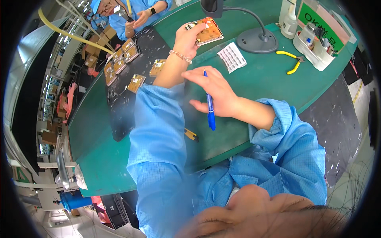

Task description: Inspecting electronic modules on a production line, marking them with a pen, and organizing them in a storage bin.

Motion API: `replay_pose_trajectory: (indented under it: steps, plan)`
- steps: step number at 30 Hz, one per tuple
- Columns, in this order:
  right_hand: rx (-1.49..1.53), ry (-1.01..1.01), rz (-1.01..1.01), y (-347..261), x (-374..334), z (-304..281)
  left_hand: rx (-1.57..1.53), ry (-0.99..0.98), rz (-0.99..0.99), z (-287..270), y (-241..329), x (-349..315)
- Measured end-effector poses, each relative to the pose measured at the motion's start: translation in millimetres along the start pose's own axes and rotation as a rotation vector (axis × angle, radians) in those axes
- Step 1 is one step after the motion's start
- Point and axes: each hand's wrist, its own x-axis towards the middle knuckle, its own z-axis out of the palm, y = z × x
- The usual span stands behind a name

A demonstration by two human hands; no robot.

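Observation:
My left hand (186,41), a beaded bracelet at its wrist, reaches far across the table. It grips a square orange-brown circuit board module (210,31) with a metallic rim, thumb on top and the other fingers mostly hidden. Nearer to me, my right hand (217,88) holds a blue pen (210,104) across it, the capped thick end pointing toward me. Its thumb and forefinger are apart, and how the other fingers clasp the pen is hidden. A sheet of small printed labels (232,58) lies right of the module. Below my right hand lies a yellow-and-black utility knife (191,135).
A grey lamp (257,41) stands at the far side, its head near the module. Yellow-handled cutters (293,63), a bottle (289,27) and a white holder (313,49) sit right. Several similar modules (136,83) lie on a black mat (119,115). A co-worker (137,16) works opposite.

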Motion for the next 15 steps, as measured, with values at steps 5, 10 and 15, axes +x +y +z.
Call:
replay_pose_trajectory:
  steps: [5,10,15]
  plan:
    - [0.028,0.07,-0.041,1,1,-2,0.061,0.001,0.009,16,2,6]
    - [0.033,0.103,-0.042,-1,2,-2,0.046,0.0,0.007,12,1,8]
    - [0.039,0.126,-0.042,1,0,-1,0.053,-0.001,0.009,12,1,7]
